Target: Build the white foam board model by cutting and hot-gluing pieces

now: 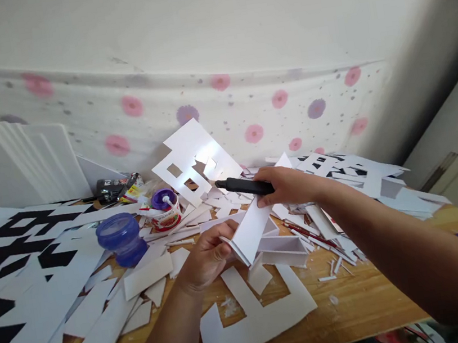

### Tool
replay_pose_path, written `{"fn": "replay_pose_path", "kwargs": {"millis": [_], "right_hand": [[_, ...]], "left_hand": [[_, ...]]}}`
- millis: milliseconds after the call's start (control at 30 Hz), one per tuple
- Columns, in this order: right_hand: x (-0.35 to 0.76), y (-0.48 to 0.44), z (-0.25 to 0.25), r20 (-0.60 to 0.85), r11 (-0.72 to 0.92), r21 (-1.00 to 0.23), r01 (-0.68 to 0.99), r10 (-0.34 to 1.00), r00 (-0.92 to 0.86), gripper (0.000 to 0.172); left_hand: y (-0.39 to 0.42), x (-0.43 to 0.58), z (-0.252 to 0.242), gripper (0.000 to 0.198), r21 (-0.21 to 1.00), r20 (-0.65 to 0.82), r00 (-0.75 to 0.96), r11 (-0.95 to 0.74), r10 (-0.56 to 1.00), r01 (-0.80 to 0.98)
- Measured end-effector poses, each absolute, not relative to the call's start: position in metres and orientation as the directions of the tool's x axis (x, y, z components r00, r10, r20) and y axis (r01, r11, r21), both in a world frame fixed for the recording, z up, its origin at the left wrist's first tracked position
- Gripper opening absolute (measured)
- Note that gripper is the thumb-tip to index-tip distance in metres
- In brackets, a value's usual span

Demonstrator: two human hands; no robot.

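Left hand (210,253): its fingers were closed on the near end of the white strip (249,231)
Right hand (288,184): its fingers gripped the black tool (248,186); thumb and fingertips also met the strip's far end, apparently pinching it
Strip: it was held tilted between both hands, above the surface (345,300); it looked doubled along its length
Tool: it lay crosswise over the strip's far end, its tip to the left; whether a blade was out could not be told
Box (285,251): it sat just beyond the strip, partly hidden; whether they touched was unclear
Slip risk: one hand shared tool and strip, so a loosened grip could have let either drop; a bare blade, if there was one, could have nicked the left hand
Bend risk: the strip looked thin; uneven pressure from the two hands could have creased it
Clutter risk: scraps (147,275) lay thickly about, so a dropped piece could have been lost among them
Counts: one strip; one tool; one box in sight; one blue jar (123,240); one tub (165,220); one leaning sheet (187,159); one cut-out (259,323) in front; scraps, too many to count
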State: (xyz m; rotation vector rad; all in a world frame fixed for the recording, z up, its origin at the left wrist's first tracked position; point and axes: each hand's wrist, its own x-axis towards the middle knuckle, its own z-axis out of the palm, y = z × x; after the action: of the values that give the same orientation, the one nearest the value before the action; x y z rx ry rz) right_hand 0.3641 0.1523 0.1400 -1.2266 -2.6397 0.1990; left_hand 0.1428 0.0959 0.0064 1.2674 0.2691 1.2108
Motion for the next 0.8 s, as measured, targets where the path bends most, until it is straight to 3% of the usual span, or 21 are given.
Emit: {"fn": "replay_pose_path", "kwargs": {"millis": [133, 200, 300, 400, 467, 633, 800], "right_hand": [[0.346, 0.15, 0.16, 0.228, 0.697, -0.201, 0.689, 0.717, -0.659, 0.017], [0.338, 0.144, 0.166, 0.396, 0.736, -0.216, 0.642, 0.667, -0.631, 0.016], [0.334, 0.13, 0.162, 0.657, 0.721, -0.341, 0.603, 0.642, -0.395, 0.023], [0.348, 0.109, 0.146, 0.63, 0.585, -0.578, 0.569, 0.763, -0.145, 0.029], [0.368, 0.093, 0.132, 0.581, 0.512, -0.628, 0.585, 0.809, -0.085, 0.033], [0.428, 0.051, 0.104, 0.532, 0.523, -0.518, 0.677, 0.817, -0.223, 0.036], [0.459, 0.018, 0.092, 0.626, 0.597, -0.233, 0.768, 0.696, -0.351, 0.039]], "left_hand": [[0.096, 0.136, 0.015, 0.02, 0.827, 0.538, 0.403, -0.372, 0.741, -0.421], [0.094, 0.137, 0.02, 0.018, 0.806, 0.553, 0.365, -0.37, 0.749, -0.461], [0.088, 0.144, 0.028, 0.015, 0.751, 0.583, 0.288, -0.369, 0.76, -0.547], [0.081, 0.154, 0.04, 0.014, 0.717, 0.622, 0.2, -0.449, 0.757, -0.533], [0.077, 0.158, 0.048, 0.017, 0.701, 0.652, 0.153, -0.514, 0.742, -0.495], [0.069, 0.162, 0.068, 0.038, 0.692, 0.691, 0.097, -0.616, 0.716, -0.376], [0.059, 0.17, 0.083, 0.034, 0.679, 0.725, 0.032, -0.707, 0.688, -0.197]]}}
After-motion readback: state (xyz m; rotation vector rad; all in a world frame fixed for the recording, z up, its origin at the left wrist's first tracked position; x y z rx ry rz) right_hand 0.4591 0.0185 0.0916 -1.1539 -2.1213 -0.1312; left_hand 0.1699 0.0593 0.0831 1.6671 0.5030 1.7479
